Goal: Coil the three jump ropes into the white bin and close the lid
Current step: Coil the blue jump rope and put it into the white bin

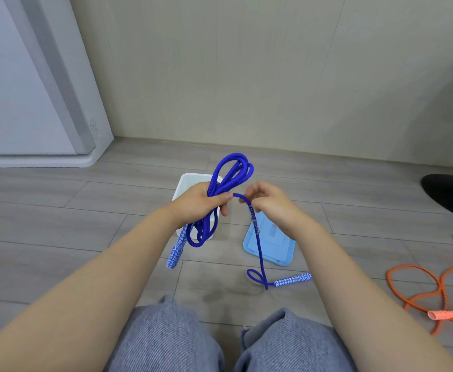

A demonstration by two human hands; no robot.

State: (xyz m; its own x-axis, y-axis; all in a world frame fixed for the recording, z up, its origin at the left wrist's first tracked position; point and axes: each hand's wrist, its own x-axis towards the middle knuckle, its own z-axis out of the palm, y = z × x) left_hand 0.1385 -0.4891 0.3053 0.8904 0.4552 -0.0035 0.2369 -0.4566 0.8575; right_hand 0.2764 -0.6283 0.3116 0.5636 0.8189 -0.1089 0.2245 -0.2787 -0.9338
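Head view, looking down past the person's knees to a grey plank floor. The left hand (206,202) has its grip clamped round a bundle of loops of the blue jump rope (229,173); the loops stand up above the fist and hang below it, and one patterned blue-and-white handle (175,252) dangles beneath the wrist. The right hand (269,204) pinches the same rope just beside the left thumb — its fingers curled on the strand, which drops from there to the floor, makes a small loop and ends in the second handle (293,280) lying flat. Directly behind the left hand stands the white bin (186,183), open at the top and partly hidden by the hand and rope. Its light blue lid (273,251) lies on the floor to the right of the bin, apart from it. An orange jump rope (418,288) lies loosely spread on the floor at the right edge — one orange handle (450,314) near the front, another at the frame border.
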